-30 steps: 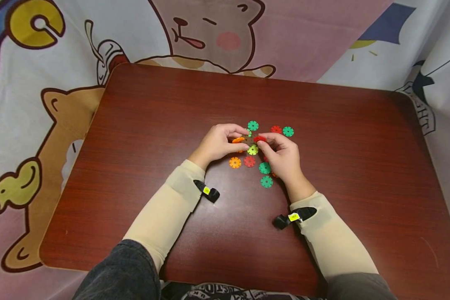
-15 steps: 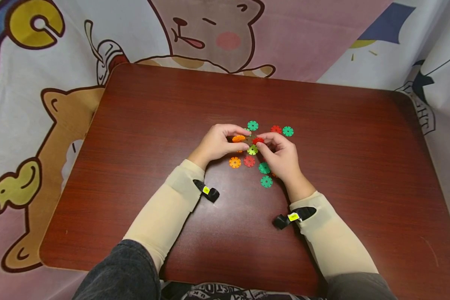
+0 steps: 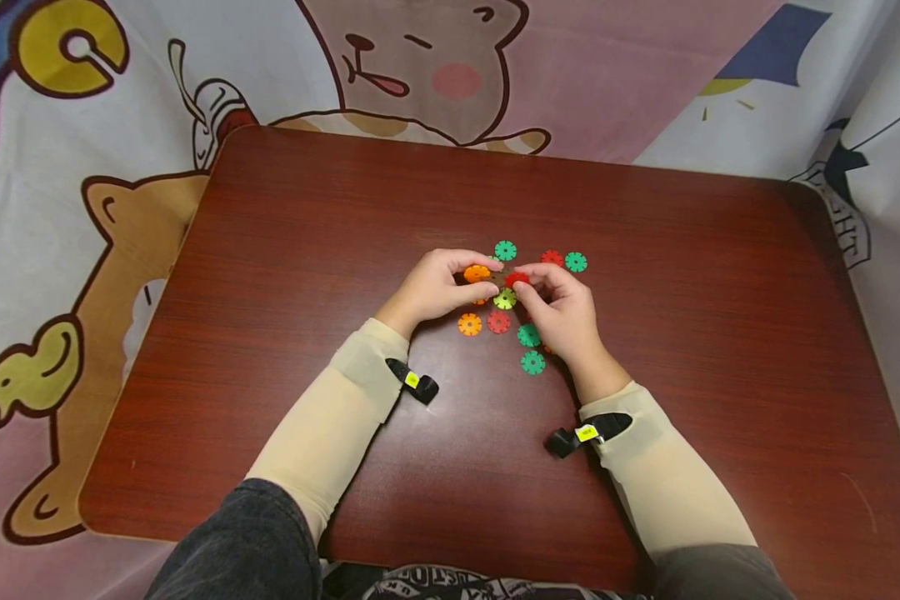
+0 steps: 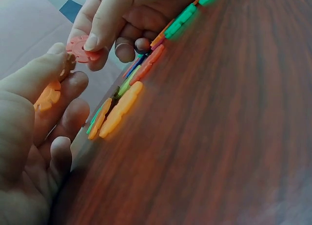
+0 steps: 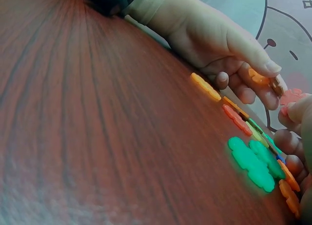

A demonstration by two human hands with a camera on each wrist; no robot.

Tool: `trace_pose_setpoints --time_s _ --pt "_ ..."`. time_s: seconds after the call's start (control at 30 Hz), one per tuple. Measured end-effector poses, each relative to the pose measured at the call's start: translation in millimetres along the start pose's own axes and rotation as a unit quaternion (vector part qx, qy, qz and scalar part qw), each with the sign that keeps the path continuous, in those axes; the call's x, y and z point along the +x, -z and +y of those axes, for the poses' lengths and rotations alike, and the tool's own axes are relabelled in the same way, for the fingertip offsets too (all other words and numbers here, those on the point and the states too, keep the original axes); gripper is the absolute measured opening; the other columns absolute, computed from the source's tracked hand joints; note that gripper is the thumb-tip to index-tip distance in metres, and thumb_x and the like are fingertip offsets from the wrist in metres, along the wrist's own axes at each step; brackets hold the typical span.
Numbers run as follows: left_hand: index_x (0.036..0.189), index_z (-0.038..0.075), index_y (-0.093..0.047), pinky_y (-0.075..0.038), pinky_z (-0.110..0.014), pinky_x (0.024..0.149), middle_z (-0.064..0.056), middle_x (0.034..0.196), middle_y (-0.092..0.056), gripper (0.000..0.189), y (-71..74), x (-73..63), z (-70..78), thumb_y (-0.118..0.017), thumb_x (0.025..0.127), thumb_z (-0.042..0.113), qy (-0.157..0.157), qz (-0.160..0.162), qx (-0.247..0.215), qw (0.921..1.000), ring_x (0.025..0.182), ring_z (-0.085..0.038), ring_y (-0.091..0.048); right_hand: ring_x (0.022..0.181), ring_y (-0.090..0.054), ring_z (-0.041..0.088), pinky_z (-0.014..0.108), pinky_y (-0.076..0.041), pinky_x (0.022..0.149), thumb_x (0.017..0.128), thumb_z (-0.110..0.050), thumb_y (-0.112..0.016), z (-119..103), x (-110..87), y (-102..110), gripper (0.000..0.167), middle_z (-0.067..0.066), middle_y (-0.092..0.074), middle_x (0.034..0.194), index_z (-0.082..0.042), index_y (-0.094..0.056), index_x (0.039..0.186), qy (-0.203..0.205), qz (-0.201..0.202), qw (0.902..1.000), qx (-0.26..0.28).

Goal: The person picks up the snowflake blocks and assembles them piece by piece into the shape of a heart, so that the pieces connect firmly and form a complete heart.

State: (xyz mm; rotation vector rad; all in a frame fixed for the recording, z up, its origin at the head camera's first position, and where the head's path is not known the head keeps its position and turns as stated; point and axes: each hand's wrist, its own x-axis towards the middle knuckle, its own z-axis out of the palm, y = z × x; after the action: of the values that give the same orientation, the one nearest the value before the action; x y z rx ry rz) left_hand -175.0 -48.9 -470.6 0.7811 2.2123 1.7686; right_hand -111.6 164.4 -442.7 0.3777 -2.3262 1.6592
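Note:
Between thumb and fingers, my left hand (image 3: pixel 437 287) pinches a brown notched plastic disc (image 4: pixel 67 68). An orange notched disc (image 4: pixel 48 95) is joined to it on the palm side. My right hand (image 3: pixel 572 315) pinches a red notched disc (image 4: pixel 79 48) by its side. In the left wrist view the red disc's edge meets the brown disc's edge; whether their slots interlock I cannot tell. Under and around both hands lie loose discs, among them a lime one (image 3: pixel 505 298), a pinkish-red one (image 3: pixel 498 322) and an orange one (image 3: pixel 470 325).
Green discs (image 3: pixel 532 362) lie nearer the body, and another green disc (image 3: pixel 506 250) lies beyond the hands. A red disc (image 3: pixel 551 259) sits at the far right of the group. The brown wooden table (image 3: pixel 330 200) backs onto a cartoon-printed cloth (image 3: pixel 585 75).
The orange disc in my left hand has turned from nearly edge-on to showing more of its face. The right hand has shifted slightly left with the red disc.

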Motion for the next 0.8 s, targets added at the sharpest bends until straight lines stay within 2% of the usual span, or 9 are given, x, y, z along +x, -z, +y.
trace_pose_setpoints --time_s 0.3,0.5,0.6,0.67,0.8 --pt "0.124 0.008 -0.079 -0.056 -0.030 0.089 -0.001 0.115 -0.079 0.033 -0.6 -0.4 -0.7 -0.086 0.093 0.015 0.003 0.001 -0.002 1.0000 0.097 -0.013 -0.068 0.067 -0.058 0.017 0.020 -0.047 0.064 0.092 0.015 -0.074 3.8 -1.5 0.1 0.017 0.025 -0.071 0.085 0.012 -0.073 0.109 0.001 -0.007 0.9999 -0.015" --pt "0.126 0.009 -0.078 -0.055 -0.029 0.094 0.000 0.118 -0.078 0.034 0.0 0.1 -0.6 -0.085 0.094 0.017 0.008 -0.007 0.014 0.9999 0.102 -0.012 -0.068 0.073 -0.064 0.009 0.018 -0.050 0.069 0.093 0.006 -0.079 35.1 -1.1 1.2 0.017 0.017 -0.077 0.087 0.004 -0.077 0.110 -0.002 -0.009 0.9998 -0.018" --pt "0.131 0.010 -0.076 -0.053 -0.028 0.089 0.001 0.123 -0.076 0.038 0.7 0.8 -1.3 -0.084 0.095 0.022 0.014 -0.004 0.047 0.9988 0.098 -0.012 -0.065 0.075 -0.066 0.007 0.019 -0.051 0.070 0.094 0.000 -0.081 42.3 -0.9 2.7 0.016 0.012 -0.079 0.088 -0.001 -0.079 0.110 0.004 -0.012 0.9999 -0.009" --pt "0.132 0.011 -0.075 -0.052 -0.028 0.082 0.001 0.124 -0.075 0.040 1.1 1.1 -1.6 -0.084 0.096 0.025 0.022 -0.002 0.067 0.9975 0.090 -0.013 -0.063 0.075 -0.066 0.008 0.019 -0.051 0.070 0.095 -0.001 -0.081 42.9 -0.5 2.9 0.016 0.012 -0.079 0.088 -0.001 -0.079 0.110 0.010 -0.013 0.9999 -0.003" --pt "0.129 0.012 -0.077 -0.049 -0.029 0.073 0.002 0.115 -0.076 0.038 1.1 1.5 -1.2 -0.084 0.096 0.028 0.035 0.000 0.084 0.9959 0.078 -0.015 -0.058 0.073 -0.065 0.009 0.019 -0.050 0.068 0.094 -0.001 -0.082 43.0 0.2 3.0 0.016 0.012 -0.078 0.087 -0.001 -0.079 0.110 0.015 -0.012 0.9998 0.000"
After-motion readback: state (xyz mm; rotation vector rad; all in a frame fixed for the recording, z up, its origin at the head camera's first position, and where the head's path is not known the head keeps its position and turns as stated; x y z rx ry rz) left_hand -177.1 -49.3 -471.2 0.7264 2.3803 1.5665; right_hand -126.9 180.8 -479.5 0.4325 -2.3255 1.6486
